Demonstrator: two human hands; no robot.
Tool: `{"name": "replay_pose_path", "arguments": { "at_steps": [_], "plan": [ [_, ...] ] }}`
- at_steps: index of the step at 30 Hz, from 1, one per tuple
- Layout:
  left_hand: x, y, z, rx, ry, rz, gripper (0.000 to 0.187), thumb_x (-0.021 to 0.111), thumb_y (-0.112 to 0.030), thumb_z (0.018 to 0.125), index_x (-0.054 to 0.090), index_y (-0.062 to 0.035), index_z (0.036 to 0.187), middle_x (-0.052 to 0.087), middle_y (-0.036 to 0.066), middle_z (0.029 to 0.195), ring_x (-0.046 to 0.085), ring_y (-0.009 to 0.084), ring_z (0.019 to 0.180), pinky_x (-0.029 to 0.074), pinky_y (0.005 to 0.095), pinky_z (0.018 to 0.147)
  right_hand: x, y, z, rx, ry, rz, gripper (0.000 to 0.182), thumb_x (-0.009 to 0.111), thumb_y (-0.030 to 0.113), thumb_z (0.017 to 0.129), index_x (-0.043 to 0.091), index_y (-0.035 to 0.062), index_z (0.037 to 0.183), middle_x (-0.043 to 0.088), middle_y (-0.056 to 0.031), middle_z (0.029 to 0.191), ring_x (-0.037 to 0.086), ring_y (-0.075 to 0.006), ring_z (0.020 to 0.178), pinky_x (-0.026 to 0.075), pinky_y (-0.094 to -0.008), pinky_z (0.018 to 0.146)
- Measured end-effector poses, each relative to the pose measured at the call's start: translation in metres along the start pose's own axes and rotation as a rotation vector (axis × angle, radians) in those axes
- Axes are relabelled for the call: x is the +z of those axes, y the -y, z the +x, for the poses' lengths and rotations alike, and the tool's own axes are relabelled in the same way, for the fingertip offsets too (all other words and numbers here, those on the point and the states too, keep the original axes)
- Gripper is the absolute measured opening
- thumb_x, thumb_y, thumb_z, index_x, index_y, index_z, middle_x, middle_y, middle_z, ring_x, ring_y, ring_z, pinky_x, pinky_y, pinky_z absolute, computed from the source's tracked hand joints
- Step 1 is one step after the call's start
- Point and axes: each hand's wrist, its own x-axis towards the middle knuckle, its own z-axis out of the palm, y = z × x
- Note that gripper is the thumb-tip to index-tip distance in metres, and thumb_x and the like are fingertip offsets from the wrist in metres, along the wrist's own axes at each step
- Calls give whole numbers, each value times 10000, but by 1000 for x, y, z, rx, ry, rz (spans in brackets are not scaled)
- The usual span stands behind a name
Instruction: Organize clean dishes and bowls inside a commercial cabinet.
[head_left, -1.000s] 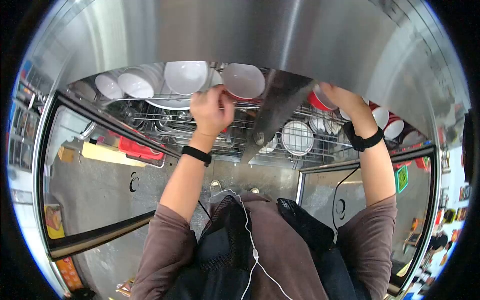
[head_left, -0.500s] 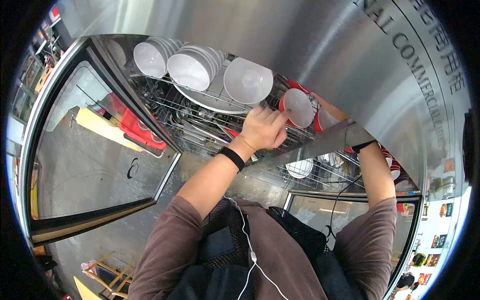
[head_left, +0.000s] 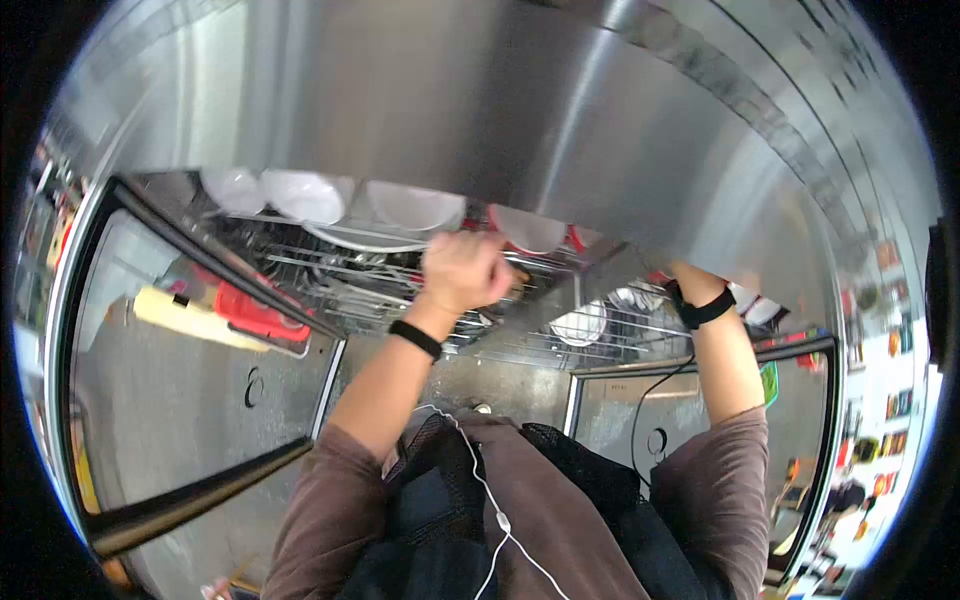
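Note:
My left hand [head_left: 462,268] is at the front edge of the upper wire shelf [head_left: 370,262], its fingers curled over the rim. White bowls [head_left: 308,197] and another white bowl [head_left: 415,206] sit just behind and left of it. A red bowl with a white inside [head_left: 530,230] stands right of it, partly cut off by the steel cabinet front. My right hand [head_left: 688,272] reaches into the cabinet's right side; its fingers are hidden behind the steel, and a black band [head_left: 712,306] circles the wrist. Whatever it touches is out of sight.
Glass doors stand open on the left [head_left: 205,390] and right [head_left: 700,440]. Utensils lie on a lower rack [head_left: 370,300]. A white plate or bowl [head_left: 580,322] rests at lower right. A thin black cable [head_left: 655,400] hangs by the right door. Beyond the left glass is a red bin [head_left: 258,312].
The view has shifted, so the steel front now covers more of the bowls. My left hand stays at the shelf edge. My right hand has moved down from beside the red bowls, deeper right.

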Motion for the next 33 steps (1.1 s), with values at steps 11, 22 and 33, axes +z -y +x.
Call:
{"name": "replay_pose_path", "arguments": {
  "at_steps": [11, 22, 33],
  "plan": [
    [4, -11, 1, -45, 0, 118, 210, 608, -47, 754, 649, -60, 959, 690, 103, 851, 615, 315, 714, 413, 429, 697, -46, -45, -95, 360, -204, 92, 207, 760, 205, 845, 704, 8, 880, 705, -106, 725, 687, -293, 655, 519, -360, 619],
    [4, -24, 6, -146, 10, 195, 206, 577, -24, 817, 649, -58, 1006, 635, 89, 784, 533, 300, 696, 397, 422, 698, -58, -122, -140, 522, -150, -118, 308, 728, 340, 866, 780, 57, 975, 754, -172, 992, 724, -382, 890, 564, -452, 817],
    [2, -27, 5, -207, 17, 165, 253, 596, -20, 808, 660, -66, 1049, 661, 101, 807, 574, 320, 742, 415, 442, 719, -73, -113, -150, 509, -529, 217, 198, 773, 136, 841, 740, 1, 982, 504, 24, 575, 374, -41, 518, 305, -263, 486]
  ]
}}
